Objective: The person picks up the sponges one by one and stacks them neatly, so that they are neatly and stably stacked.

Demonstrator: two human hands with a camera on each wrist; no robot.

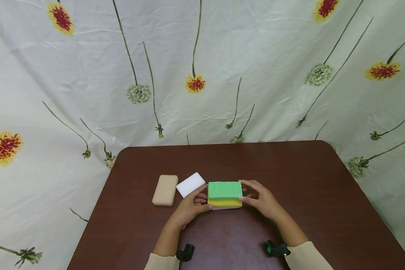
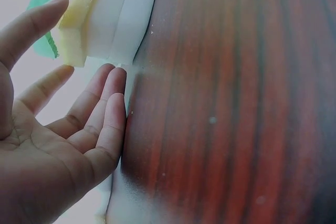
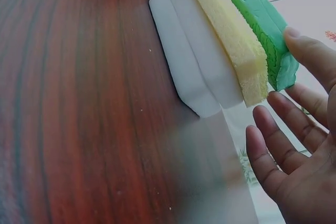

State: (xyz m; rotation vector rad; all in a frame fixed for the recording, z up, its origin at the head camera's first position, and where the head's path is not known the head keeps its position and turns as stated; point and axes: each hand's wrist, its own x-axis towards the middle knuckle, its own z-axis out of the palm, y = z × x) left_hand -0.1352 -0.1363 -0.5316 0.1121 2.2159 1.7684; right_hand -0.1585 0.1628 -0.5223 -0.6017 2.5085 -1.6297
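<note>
A stack stands on the table in front of me. The green sponge (image 1: 225,190) is on top, the yellow sponge (image 1: 224,203) under it, and two white sponge blocks (image 3: 197,51) lie at the bottom. My left hand (image 1: 189,206) is at the left end, thumb and index finger pinching the yellow sponge's corners. At the right end my right hand (image 1: 263,198) pinches the green sponge between thumb and index finger. The other fingers of both hands are spread beside the stack. In the right wrist view the green sponge leans slightly away from the yellow one.
Left of the stack lie a beige sponge (image 1: 165,190) and another white sponge block (image 1: 190,185), both flat on the dark brown table (image 1: 290,168). A white cloth with flowers (image 1: 256,56) hangs behind the table. Dark bands (image 1: 185,252) sit at the wrists.
</note>
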